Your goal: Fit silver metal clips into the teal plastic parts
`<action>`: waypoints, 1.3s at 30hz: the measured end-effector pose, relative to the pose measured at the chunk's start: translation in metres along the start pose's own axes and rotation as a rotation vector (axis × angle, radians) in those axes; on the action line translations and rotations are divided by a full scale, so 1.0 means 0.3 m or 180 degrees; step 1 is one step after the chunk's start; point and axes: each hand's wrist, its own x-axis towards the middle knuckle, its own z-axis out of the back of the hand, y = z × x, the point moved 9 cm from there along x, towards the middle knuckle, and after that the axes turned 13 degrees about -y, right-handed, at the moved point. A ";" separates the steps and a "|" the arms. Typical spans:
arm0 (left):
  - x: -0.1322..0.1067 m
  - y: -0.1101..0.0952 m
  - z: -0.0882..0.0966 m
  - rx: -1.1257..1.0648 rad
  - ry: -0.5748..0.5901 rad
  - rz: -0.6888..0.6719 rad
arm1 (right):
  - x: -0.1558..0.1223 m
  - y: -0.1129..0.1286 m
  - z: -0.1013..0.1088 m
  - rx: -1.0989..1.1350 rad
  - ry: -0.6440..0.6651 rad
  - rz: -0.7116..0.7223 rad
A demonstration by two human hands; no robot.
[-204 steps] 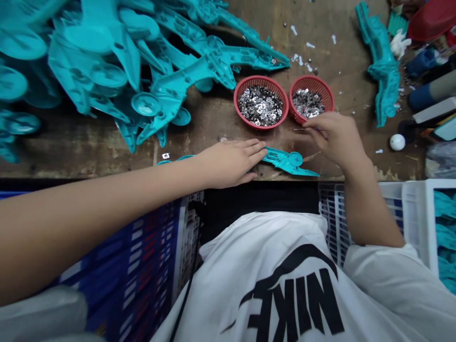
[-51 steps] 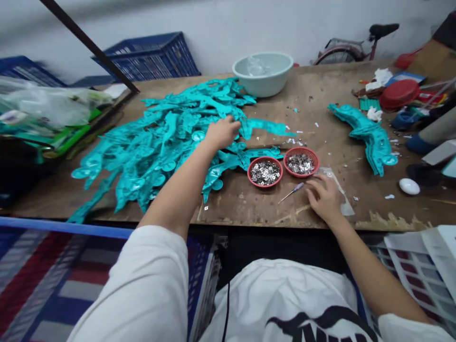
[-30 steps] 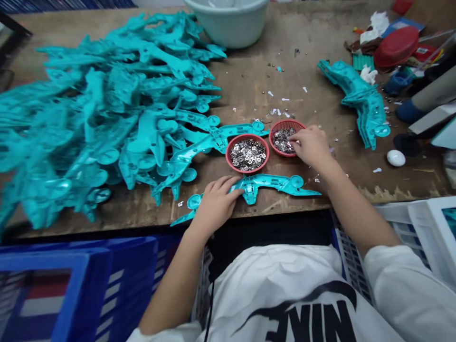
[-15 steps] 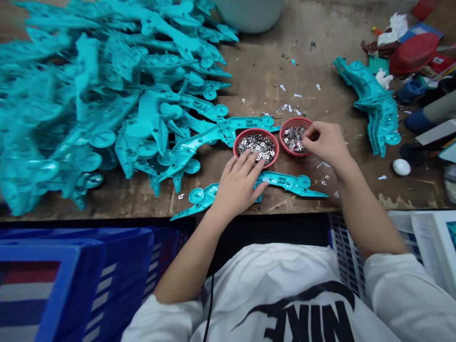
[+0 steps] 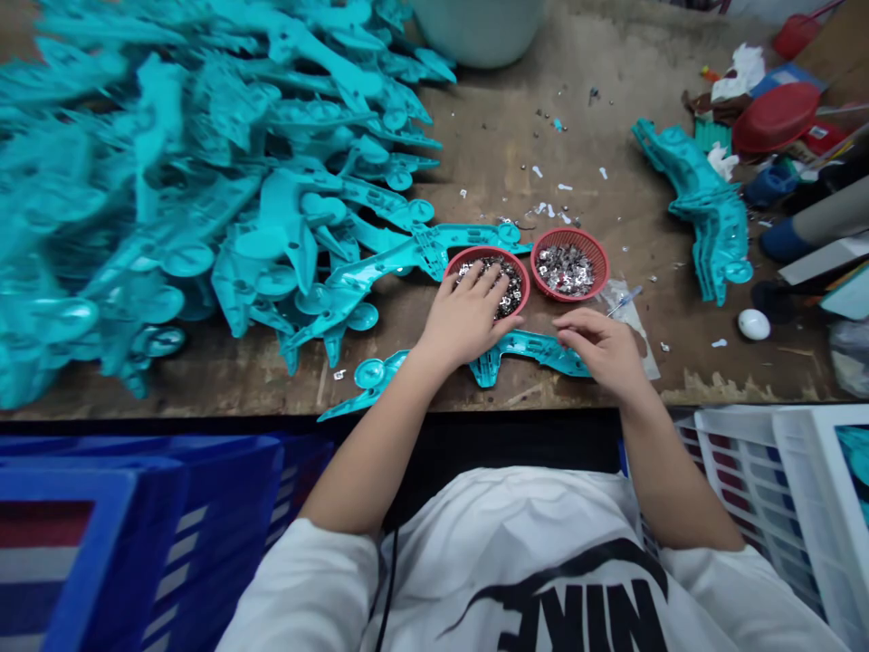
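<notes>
My left hand lies over the left red basket, its fingers apart and the tips among small shiny metal pieces. My right hand is above the right end of a turquoise plastic part, thumb and forefinger pressed together. Whatever they pinch is too small to make out. That part lies near the table's front edge, partly covered by my left arm and both hands. Just behind my right hand stands a second red basket, also holding small metal pieces.
A large heap of turquoise parts fills the left of the table. A stack of similar parts lies right, near a white egg-shaped object. A pale bucket stands behind. Blue crates and a white crate flank me.
My right hand has come out of the right basket and moved towards me, over the turquoise part. My left hand has shifted slightly further into the left basket.
</notes>
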 end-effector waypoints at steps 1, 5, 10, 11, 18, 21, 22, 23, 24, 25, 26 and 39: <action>-0.008 0.001 -0.005 0.0025 0.0072 -0.0017 | -0.003 -0.008 0.006 0.0028 -0.0041 -0.0040; -0.064 -0.044 0.014 -0.0040 -0.0345 -0.0286 | -0.007 -0.015 0.023 -0.0198 -0.0053 -0.0022; -0.198 -0.202 -0.037 -0.0335 -0.0868 -0.1198 | -0.014 0.015 0.025 -0.0548 0.0042 0.0141; -0.217 -0.218 -0.055 -0.0331 -0.0943 -0.1233 | -0.014 0.014 0.024 -0.0606 0.0049 0.0105; -0.269 -0.239 -0.124 -0.0802 -0.1499 -0.1231 | -0.014 -0.044 0.006 -0.0806 0.0391 -0.0397; -0.278 -0.226 -0.132 -0.1033 -0.1729 -0.1261 | -0.020 -0.029 -0.011 -0.0923 0.0604 -0.0196; -0.279 -0.222 -0.136 -0.1068 -0.1762 -0.1245 | -0.021 -0.023 -0.016 -0.0965 0.0635 -0.0125; -0.280 -0.218 -0.141 -0.1094 -0.1769 -0.1218 | -0.023 -0.017 -0.023 -0.1001 0.0661 -0.0067; -0.280 -0.216 -0.147 -0.1116 -0.1760 -0.1189 | -0.024 -0.012 -0.032 -0.1022 0.0698 -0.0029; -0.282 -0.215 -0.151 -0.1134 -0.1749 -0.1161 | -0.025 -0.010 -0.043 -0.1017 0.0743 -0.0020; -0.284 -0.214 -0.155 -0.1147 -0.1746 -0.1139 | -0.025 -0.009 -0.055 -0.0982 0.0785 -0.0053; -0.295 -0.214 -0.151 -0.1132 -0.2036 -0.1162 | 0.009 -0.006 -0.087 -0.1540 0.0995 -0.0457</action>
